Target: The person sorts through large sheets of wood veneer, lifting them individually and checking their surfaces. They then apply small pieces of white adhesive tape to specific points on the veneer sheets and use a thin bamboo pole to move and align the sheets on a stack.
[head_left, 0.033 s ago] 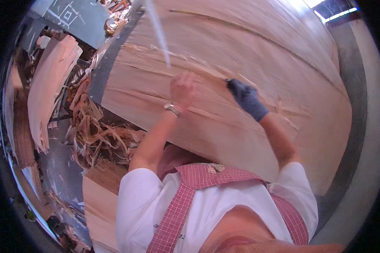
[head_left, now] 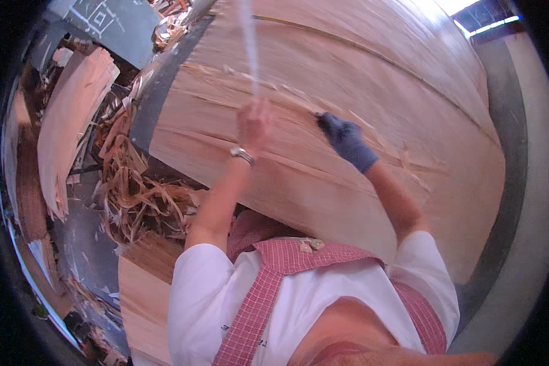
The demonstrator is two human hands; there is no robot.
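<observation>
I am standing bent over a wide spread of thin wood sheets (head_left: 329, 198), which are lying in front of me and filling most of the middle of the view. My left hand (head_left: 254, 127), which is bare, is being above the sheets, and on its wrist I am wearing a watch (head_left: 242, 155). Because this hand is looking blurred, I cannot tell if its fingers are gripping. A white strip (head_left: 249, 46), also blurred, is coming down from the top and ending just at these fingers; whether I am holding it, I cannot say.

My right hand (head_left: 343, 139) is wearing a blue-grey glove. Its dark fingertips are pointing together at the torn edge (head_left: 294, 97) of a sheet, but I cannot tell if they are pinching it.

On my left, a tangled heap of wood scraps (head_left: 141, 198) is lying near the sheets. Farther left, a bundle of wood pieces (head_left: 73, 122) is leaning. I am wearing a pink checked apron (head_left: 311, 256) over a white shirt (head_left: 204, 280).
</observation>
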